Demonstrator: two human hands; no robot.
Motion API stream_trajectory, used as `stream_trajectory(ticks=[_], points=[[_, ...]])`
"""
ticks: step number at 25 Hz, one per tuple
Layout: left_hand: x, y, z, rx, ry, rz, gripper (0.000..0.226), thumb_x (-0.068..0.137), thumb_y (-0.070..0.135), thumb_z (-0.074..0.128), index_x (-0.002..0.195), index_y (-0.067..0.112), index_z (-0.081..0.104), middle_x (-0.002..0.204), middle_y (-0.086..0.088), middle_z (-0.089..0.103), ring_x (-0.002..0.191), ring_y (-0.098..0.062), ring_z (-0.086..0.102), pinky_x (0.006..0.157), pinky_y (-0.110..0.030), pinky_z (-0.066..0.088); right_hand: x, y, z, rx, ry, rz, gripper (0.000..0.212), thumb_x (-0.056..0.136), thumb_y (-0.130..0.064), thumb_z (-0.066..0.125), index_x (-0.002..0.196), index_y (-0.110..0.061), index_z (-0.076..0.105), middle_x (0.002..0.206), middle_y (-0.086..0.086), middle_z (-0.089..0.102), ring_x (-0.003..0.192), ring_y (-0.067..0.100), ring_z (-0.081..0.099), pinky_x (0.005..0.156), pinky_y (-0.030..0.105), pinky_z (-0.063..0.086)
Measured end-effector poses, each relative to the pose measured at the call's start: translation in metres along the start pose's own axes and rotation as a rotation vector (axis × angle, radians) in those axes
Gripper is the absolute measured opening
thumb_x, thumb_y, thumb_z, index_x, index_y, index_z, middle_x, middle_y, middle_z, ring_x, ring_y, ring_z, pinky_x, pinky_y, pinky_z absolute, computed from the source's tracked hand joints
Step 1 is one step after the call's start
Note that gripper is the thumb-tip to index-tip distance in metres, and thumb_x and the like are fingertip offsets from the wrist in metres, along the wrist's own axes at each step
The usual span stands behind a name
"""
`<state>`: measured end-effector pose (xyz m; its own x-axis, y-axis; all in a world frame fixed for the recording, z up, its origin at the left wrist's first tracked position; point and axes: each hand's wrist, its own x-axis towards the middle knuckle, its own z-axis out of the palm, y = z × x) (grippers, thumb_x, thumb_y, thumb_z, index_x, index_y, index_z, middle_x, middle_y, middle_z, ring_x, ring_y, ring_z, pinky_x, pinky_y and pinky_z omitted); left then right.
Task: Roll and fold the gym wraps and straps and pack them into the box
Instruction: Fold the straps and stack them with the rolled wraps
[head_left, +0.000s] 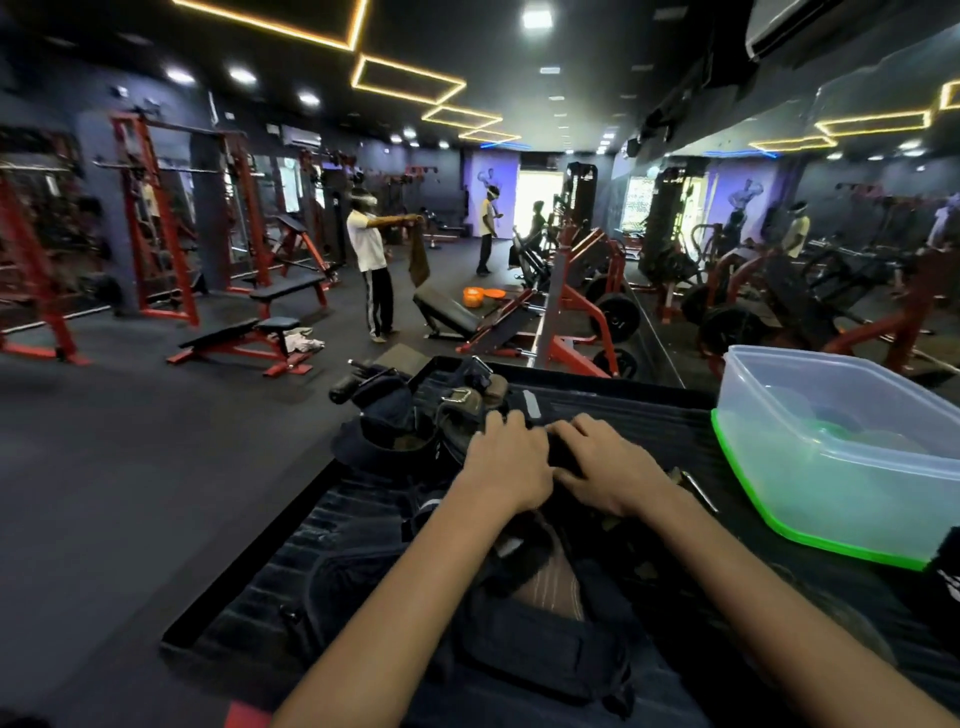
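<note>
Taking the clear box (852, 415) as the landmark: farthest to its left, near the worktop's (649, 410) left edge, sits a dark heap of wraps and straps (410, 415) with metal buckles showing, still loose and unsorted. Beyond that edge the gym floor drops away, so there is little spare room on that side.

Nearer the box, the left hand (506, 462) lies palm down, fingers curled over a dark strap (558, 452). Just beside it, almost touching, the right hand (605, 467) presses and pinches the same strap, so both hands are narrow and closed on it. The strap is mostly hidden under them; its long axis seems to run across, from the heap side toward the box side, though this is hard to tell. More dark gear (519, 634) lies toward the person, between the forearms.

The box stands to the right of both hands, well apart from the left and near the right, its green-rimmed opening facing up and no strap visible inside. The right hand is the closer one for carrying the roll over. A bare strip of ribbed worktop lies between hands and box, giving free passage; the box wall must be cleared from above.
</note>
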<state>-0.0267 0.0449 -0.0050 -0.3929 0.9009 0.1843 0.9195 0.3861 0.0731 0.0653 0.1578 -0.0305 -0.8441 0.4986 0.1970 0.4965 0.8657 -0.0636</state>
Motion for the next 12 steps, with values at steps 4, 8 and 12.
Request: stream_trajectory(ticks=[4,8,12], points=[[-0.002,-0.077,-0.007,0.088,0.083,-0.145,0.048,0.095,0.034,0.05,0.135,0.008,0.039,0.141,-0.015,0.034,0.133,-0.034,0.028,0.107,-0.045,0.03,0.031,-0.025,0.017,-0.102,-0.077,-0.045,0.059,0.095,-0.046,0.047,0.148,-0.032,0.026,0.153,0.005,0.023,0.139,0.029,0.022,0.106,0.051,0.034],[-0.007,-0.109,0.016,0.292,-0.171,-0.28,0.071,0.096,0.05,0.041,0.148,0.006,0.019,0.155,-0.018,0.016,0.144,-0.036,0.013,0.116,-0.053,0.001,0.043,-0.025,0.03,-0.209,-0.151,-0.004,0.055,0.093,-0.032,0.053,0.144,-0.022,0.034,0.156,0.009,0.017,0.143,0.031,0.016,0.11,0.053,0.028],[-0.001,-0.103,0.017,0.289,-0.146,-0.236,0.073,0.094,0.051,0.046,0.144,0.002,0.024,0.149,-0.015,0.029,0.138,-0.031,0.027,0.114,-0.052,0.009,0.055,-0.03,0.022,-0.125,-0.114,-0.006,0.06,0.087,-0.033,0.057,0.142,-0.02,0.037,0.15,0.01,0.027,0.138,0.032,0.026,0.11,0.051,0.028]])
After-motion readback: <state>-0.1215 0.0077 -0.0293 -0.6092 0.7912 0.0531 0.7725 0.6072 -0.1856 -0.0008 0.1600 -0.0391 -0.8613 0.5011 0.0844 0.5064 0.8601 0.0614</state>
